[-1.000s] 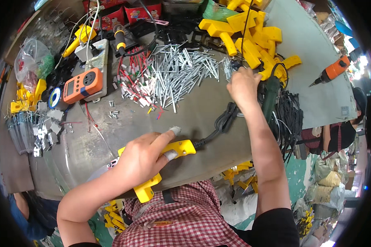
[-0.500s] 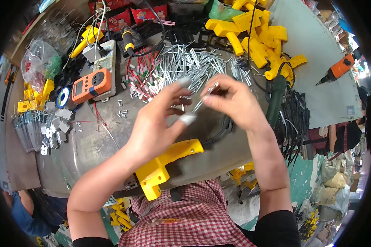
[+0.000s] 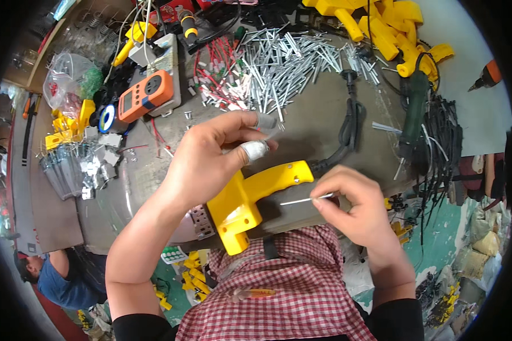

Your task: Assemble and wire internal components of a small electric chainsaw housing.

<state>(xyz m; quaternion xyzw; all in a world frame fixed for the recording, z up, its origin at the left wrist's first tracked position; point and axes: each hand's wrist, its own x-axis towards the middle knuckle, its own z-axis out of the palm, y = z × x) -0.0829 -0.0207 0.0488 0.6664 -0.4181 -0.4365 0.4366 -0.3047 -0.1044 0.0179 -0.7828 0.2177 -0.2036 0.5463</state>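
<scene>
My right hand [image 3: 352, 206] pinches a thin, shiny metal rod [image 3: 297, 201] between thumb and fingertips, its free end pointing left. Just left of that hand lies a yellow plastic gun-shaped housing [image 3: 242, 207] with screw holes, on the table near my body. A black cord [image 3: 347, 145] runs from its handle end. My left hand [image 3: 213, 150] hovers over the far side of the housing, two fingertips wrapped in pale tape. Its fingers are curled with the thumb near them; a faint blurred streak shows at the tips, and what they hold is unclear.
A pile of metal rods [image 3: 284, 65] lies beyond my hands, beside red wires with white ends [image 3: 219, 74]. An orange meter [image 3: 146, 95] sits left. Yellow housings [image 3: 389, 31] heap at the back right, near black cables [image 3: 438, 148]. Another person [image 3: 68, 281] is at the lower left.
My right hand has come down and toward me with the rod, now beside the housing's handle. My left hand's fingers have drawn closer together. The view has shifted.
</scene>
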